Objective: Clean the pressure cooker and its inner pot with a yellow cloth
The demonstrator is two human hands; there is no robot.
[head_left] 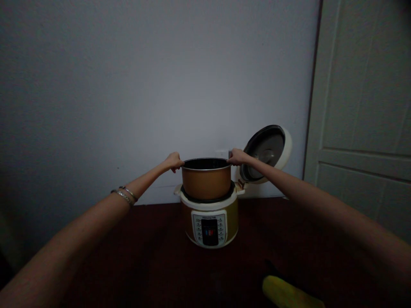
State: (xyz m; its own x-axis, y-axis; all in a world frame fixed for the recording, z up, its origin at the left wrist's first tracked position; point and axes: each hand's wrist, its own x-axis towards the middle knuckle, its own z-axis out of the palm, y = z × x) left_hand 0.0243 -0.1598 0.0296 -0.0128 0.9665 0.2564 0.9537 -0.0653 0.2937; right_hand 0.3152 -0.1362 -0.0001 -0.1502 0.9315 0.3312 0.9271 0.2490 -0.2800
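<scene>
A golden inner pot (206, 182) with a dark inside stands upright, most of its wall showing above the opening of the rice cooker (189, 220). My left hand (174, 162) pinches the pot's rim at its left side. On the opposite side, my right hand (237, 157) grips the rim with closed fingers. The cooker's round lid (268, 149) is swung up to the right on its hinge, behind my right forearm. A control panel (209, 229) with a dark display faces me. The pot's base is hidden inside the cooker.
The cooker stands on a dark reddish table (154, 252), close to a pale wall (154, 85). A yellow-green object (287, 293) lies at the front right, cut off by the frame. A panelled door (362, 107) is on the right. A wall socket (221, 153) shows behind the pot.
</scene>
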